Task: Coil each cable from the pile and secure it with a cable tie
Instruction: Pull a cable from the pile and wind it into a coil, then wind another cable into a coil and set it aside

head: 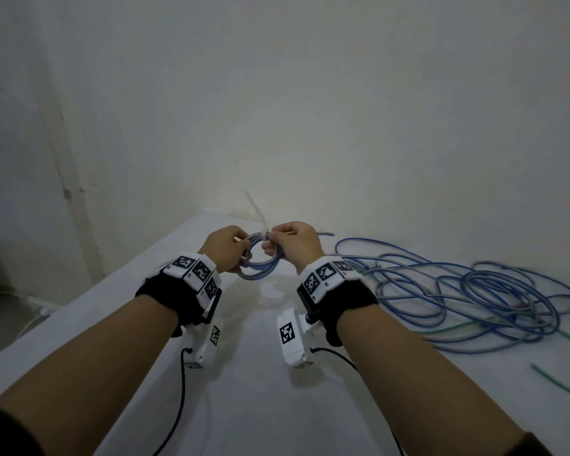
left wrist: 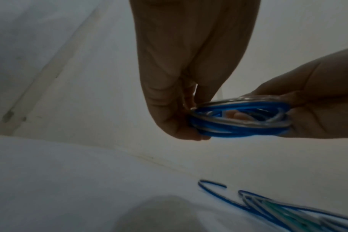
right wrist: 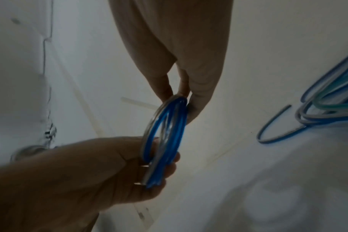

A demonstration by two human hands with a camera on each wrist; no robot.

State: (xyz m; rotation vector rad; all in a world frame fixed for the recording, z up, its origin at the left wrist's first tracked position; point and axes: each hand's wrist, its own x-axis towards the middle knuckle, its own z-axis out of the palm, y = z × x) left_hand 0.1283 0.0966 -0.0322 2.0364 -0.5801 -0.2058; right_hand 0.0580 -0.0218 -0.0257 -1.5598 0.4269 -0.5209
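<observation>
A wire coil (head: pixel 260 266) held above the desk (head: pixel 244 406).
The left hand (head: pixel 226 246) grips its 9 o'clock side; the right hand (head: pixel 297 245) pinches its 1 o'clock edge; loose wires (head: pixel 474 301) lie at 3 o'clock.

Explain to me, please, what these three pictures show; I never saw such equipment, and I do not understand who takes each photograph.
No machine: a person works with bare hands, wearing cameras. The head view looks down from the person's head; each wrist view looks along one hand. The left hand and right hand together hold a small wire coil, blue and grey; the right hand pinches it where a white cable tie sits. Beside them, loose wires lie on the white table.
</observation>
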